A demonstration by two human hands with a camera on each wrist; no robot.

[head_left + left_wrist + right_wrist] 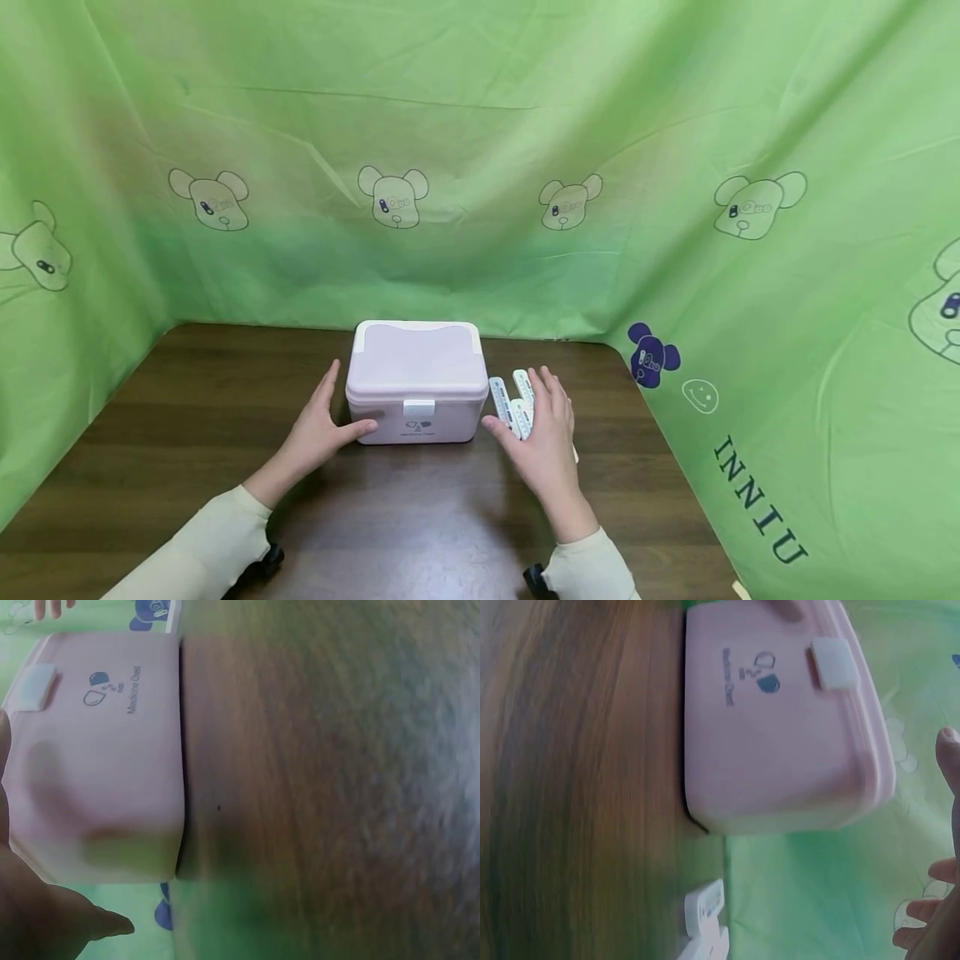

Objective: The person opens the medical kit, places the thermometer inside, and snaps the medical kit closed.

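A pale pink medicine chest (420,421) with a white front latch (418,407) stands on the table, its lid down. My left hand (318,425) is at its left side, fingers spread and thumb reaching over the front left corner. To the right of the chest, my right hand (546,429) hovers with its fingers apart, holding nothing. Beneath and beside that hand lie several slim white-and-blue pieces (501,400) with printed marks, partly covered by it. The right wrist view shows the white pieces (705,907) close to the chest (780,750).
The dark wooden table (405,517) reaches back to a green curtain (480,275) printed with bear heads, which also closes off both sides. A small pale object (741,590) shows at the table's lower right edge.
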